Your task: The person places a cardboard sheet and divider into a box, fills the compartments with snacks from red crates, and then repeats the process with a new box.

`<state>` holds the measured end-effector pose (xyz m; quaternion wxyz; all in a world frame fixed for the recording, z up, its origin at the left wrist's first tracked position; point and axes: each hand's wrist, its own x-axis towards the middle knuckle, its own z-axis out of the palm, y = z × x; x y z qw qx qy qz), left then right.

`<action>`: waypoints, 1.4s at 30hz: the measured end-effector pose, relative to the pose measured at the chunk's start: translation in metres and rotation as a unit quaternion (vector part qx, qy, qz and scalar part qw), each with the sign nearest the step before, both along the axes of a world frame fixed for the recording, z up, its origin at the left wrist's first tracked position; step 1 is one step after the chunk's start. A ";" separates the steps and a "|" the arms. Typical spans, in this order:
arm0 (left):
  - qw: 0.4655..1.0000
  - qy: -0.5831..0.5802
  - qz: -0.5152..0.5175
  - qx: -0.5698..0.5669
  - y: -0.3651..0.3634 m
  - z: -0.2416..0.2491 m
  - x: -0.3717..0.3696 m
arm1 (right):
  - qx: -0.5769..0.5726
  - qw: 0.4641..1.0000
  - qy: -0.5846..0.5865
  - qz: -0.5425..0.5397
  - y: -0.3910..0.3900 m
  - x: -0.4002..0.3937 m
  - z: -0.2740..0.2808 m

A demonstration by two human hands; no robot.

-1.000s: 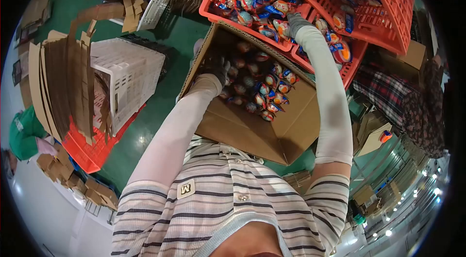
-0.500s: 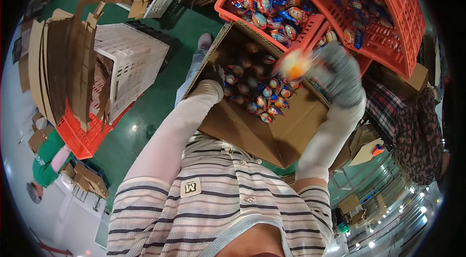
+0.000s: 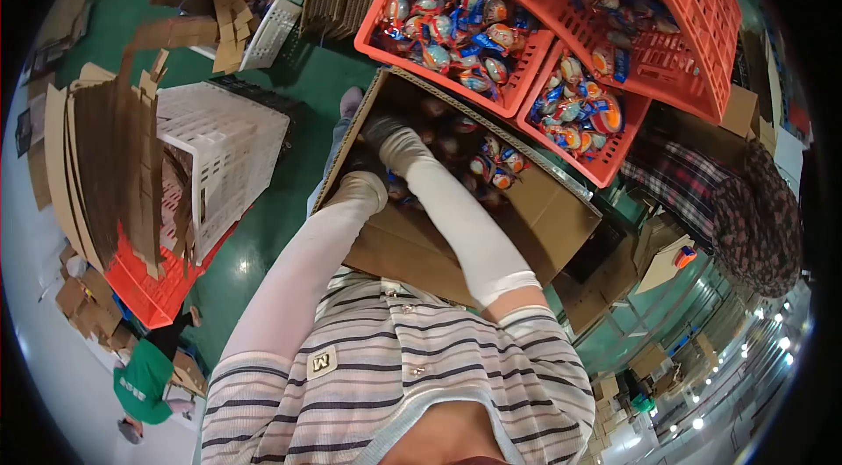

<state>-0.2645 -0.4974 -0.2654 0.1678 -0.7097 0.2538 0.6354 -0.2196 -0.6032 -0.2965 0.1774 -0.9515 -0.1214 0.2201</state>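
Observation:
A cardboard box (image 3: 544,202) stands open in front of me, holding several egg-shaped items (image 3: 498,160) in clear, blue and orange wrappers. Both hands wear dark grey gloves and reach inside at the far left of the box. My left hand (image 3: 361,163) is by the left wall. Beside it and slightly farther in is my right hand (image 3: 388,132). Shadow and the sleeves hide the fingers of both, so whether they hold anything does not show. The wrapped items lie below and to the right of the hands.
Red crates (image 3: 517,105) full of the same wrapped items adjoin the box's far side, one tilted on top. At left stand a white crate (image 3: 228,145) and cardboard sheets (image 3: 96,167). One person in green (image 3: 145,384) and another in dark clothing (image 3: 754,228) are nearby.
My right hand has swung left from the box's right edge, where it held an orange-and-white wrapped item, down into the box beside my left hand. The view has shifted a little.

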 end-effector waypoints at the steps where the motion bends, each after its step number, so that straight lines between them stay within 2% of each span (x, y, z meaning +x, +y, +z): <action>1: 1.000 -0.013 0.010 -0.010 0.003 -0.008 0.000 | 0.029 0.993 -0.083 -0.082 0.015 -0.009 -0.050; 3: 0.994 -0.072 0.024 -0.082 0.027 -0.058 -0.012 | 0.029 0.994 -0.061 -0.081 0.002 -0.010 -0.029; 4: 0.981 -0.128 0.020 -0.147 0.044 -0.091 -0.026 | 0.034 0.996 -0.035 -0.076 -0.003 -0.013 -0.006; 5: 0.943 -0.216 0.000 -0.255 0.065 -0.135 -0.037 | 0.040 0.997 -0.011 -0.070 -0.007 -0.013 0.022; 6: 0.988 -0.067 0.120 -0.069 0.007 -0.035 0.002 | -0.016 0.999 0.029 -0.036 -0.015 -0.008 0.071; 7: 0.988 -0.065 0.123 -0.064 -0.011 -0.007 0.003 | 0.012 0.995 0.096 -0.018 -0.028 -0.001 0.125; 8: 0.979 -0.158 0.111 -0.056 -0.021 0.012 0.003 | 0.041 0.986 0.161 0.002 -0.046 0.006 0.178; 9: 0.962 -0.251 0.098 -0.048 -0.026 0.022 0.002 | 0.124 0.982 0.138 -0.040 -0.068 0.010 0.226; 10: 0.936 -0.339 0.083 -0.040 -0.025 0.026 -0.001 | 0.216 0.969 0.004 -0.117 -0.092 -0.002 0.261; 11: 0.976 -0.148 -0.046 -0.154 -0.027 0.006 0.017 | 0.294 0.945 0.096 -0.108 -0.124 0.006 0.288; 12: 0.969 -0.175 -0.044 -0.171 -0.031 0.030 0.023 | 0.007 0.967 -0.232 0.105 -0.165 -0.007 0.255; 13: 0.960 -0.202 -0.044 -0.188 -0.038 0.055 0.028 | 0.134 0.972 -0.055 -0.186 -0.184 0.002 0.256; 15: 0.969 -0.176 -0.021 -0.173 -0.043 0.047 0.032 | -0.046 0.979 -0.069 -0.187 -0.230 0.016 0.223; 17: 0.975 -0.151 0.004 -0.161 -0.045 0.035 0.033 | -0.171 0.968 0.147 -0.110 -0.239 0.039 0.194; 18: 0.971 -0.154 0.017 -0.180 -0.042 0.029 0.030 | -0.171 0.968 0.148 -0.108 -0.242 0.045 0.176; 20: 0.967 -0.158 0.032 -0.198 -0.043 0.030 0.034 | -0.072 0.964 0.231 -0.107 -0.243 0.051 0.141; 22: 0.968 -0.182 0.035 -0.171 -0.045 0.038 0.034 | -0.095 0.955 0.258 -0.111 -0.238 0.049 0.119; 23: 0.968 -0.182 0.036 -0.171 -0.043 0.026 0.035 | -0.120 0.945 0.279 -0.117 -0.235 0.050 0.107; 24: 0.958 -0.197 0.070 -0.197 -0.040 0.002 0.037 | -0.166 0.961 0.204 -0.088 -0.242 0.043 0.070; 27: 0.937 -0.222 0.114 -0.245 -0.035 -0.014 0.033 | -0.154 0.960 0.199 -0.124 -0.247 0.046 0.065; 28: 0.924 -0.239 0.123 -0.272 -0.036 -0.014 0.031 | -0.146 0.978 0.049 -0.140 -0.245 0.042 0.067; 29: 0.910 -0.257 0.131 -0.299 -0.039 -0.015 0.032 | -0.148 0.977 0.049 -0.142 -0.248 0.039 0.072; 31: 0.877 -0.293 0.149 -0.350 -0.043 -0.011 0.033 | -0.069 0.975 0.149 -0.147 -0.250 0.035 0.093; 32: 0.877 -0.294 0.147 -0.350 -0.043 -0.007 0.035 | -0.026 0.964 0.241 -0.108 -0.250 0.037 0.099; 33: 0.890 -0.267 0.177 -0.325 -0.043 -0.002 0.035 | -0.023 0.964 0.241 -0.109 -0.245 0.029 0.092; 35: 0.909 -0.213 0.237 -0.270 -0.040 0.012 0.038 | -0.133 0.990 0.037 -0.020 -0.226 0.012 0.084; 37: 0.919 -0.157 0.294 -0.211 -0.037 0.023 0.040 | -0.106 0.991 0.055 -0.052 -0.221 0.025 0.101; 38: 0.920 -0.157 0.293 -0.210 -0.026 0.005 0.037 | -0.092 0.982 0.147 -0.069 -0.223 0.035 0.107; 39: 0.826 -0.031 0.456 -0.331 -0.007 -0.027 0.030 | -0.079 0.964 0.239 -0.086 -0.225 0.040 0.107; 40: 0.677 0.097 0.589 -0.431 -0.006 -0.021 0.033 | -0.082 0.961 0.234 -0.124 -0.225 0.043 0.106; 41: 0.676 0.099 0.589 -0.431 -0.012 -0.015 0.033 | -0.084 0.960 0.234 -0.125 -0.226 0.043 0.106; 42: 0.764 0.030 0.530 -0.367 -0.019 -0.010 0.032 | -0.121 0.962 0.229 -0.083 -0.227 0.044 0.105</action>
